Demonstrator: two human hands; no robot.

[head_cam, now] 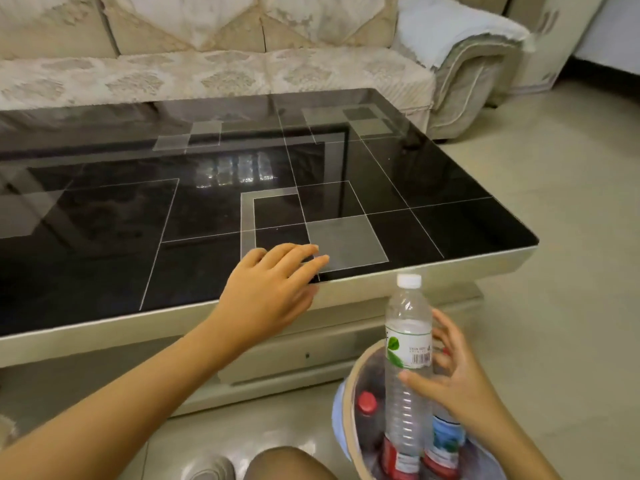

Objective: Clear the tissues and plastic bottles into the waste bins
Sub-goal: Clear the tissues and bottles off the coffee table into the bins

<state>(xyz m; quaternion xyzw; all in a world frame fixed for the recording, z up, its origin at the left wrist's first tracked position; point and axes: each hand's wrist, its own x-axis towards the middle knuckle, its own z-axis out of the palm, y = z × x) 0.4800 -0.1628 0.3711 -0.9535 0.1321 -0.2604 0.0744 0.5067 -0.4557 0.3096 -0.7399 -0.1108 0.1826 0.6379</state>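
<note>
A clear plastic water bottle (408, 341) with a white cap and a green-and-white label stands upright, its lower part down inside a round waste bin (349, 393) with a beige rim and blue outside. My right hand (453, 372) holds it at mid-height, thumb in front and fingers curled behind. Inside the bin lie other bottles: a dark one with a red cap (367, 402) and one with a blue label (447, 439). My left hand (270, 289) rests on the near edge of the black glass coffee table (104, 244), fingers relaxed and holding nothing. No tissues show.
The bin stands on the pale tiled floor (571, 271) just in front of the table's right corner. A beige patterned sofa (207, 74) runs behind the table. My knee (284, 465) and a shoe (214, 469) are at the bottom edge.
</note>
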